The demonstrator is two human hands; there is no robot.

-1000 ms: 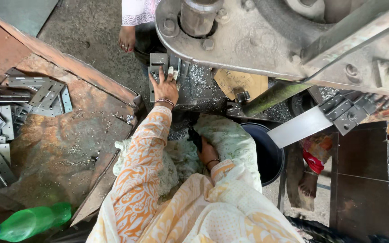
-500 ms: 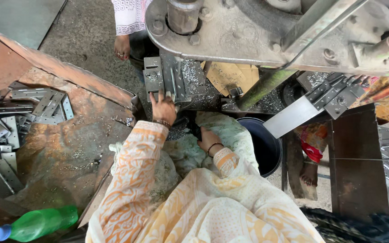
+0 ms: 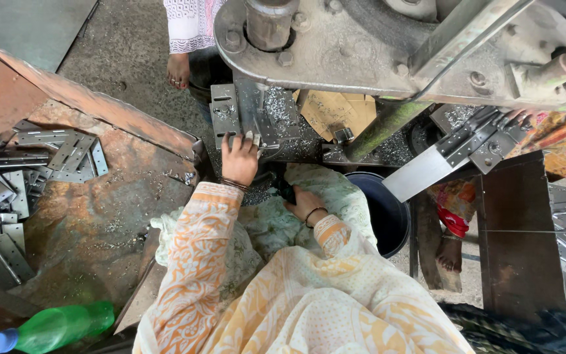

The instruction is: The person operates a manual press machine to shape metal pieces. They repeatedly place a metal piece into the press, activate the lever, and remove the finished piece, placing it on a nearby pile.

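Observation:
My left hand [image 3: 238, 158] reaches forward to the bed of a large grey press machine [image 3: 335, 59]. Its fingertips curl over a small grey metal hinge plate [image 3: 225, 117] at the front of the bed, amid metal shavings. My right hand [image 3: 304, 204], with a bangle on the wrist, lies low in my lap on pale green cloth, just under the bed. Its fingers are tucked against a dark object [image 3: 283, 190] and are partly hidden. Both sleeves are orange and cream patterned.
A rusty tray [image 3: 119, 196] at the left holds several grey hinge plates [image 3: 8, 190]. A green bottle [image 3: 54, 326] lies at the bottom left, and a dark bucket [image 3: 378, 213] stands beside my lap. Another person's foot [image 3: 178, 69] is at the top, a second person's foot [image 3: 450, 252] at the right.
My left hand has drawn back from deeper on the press bed to its front edge. The right hand stays in my lap. The view has tilted slightly.

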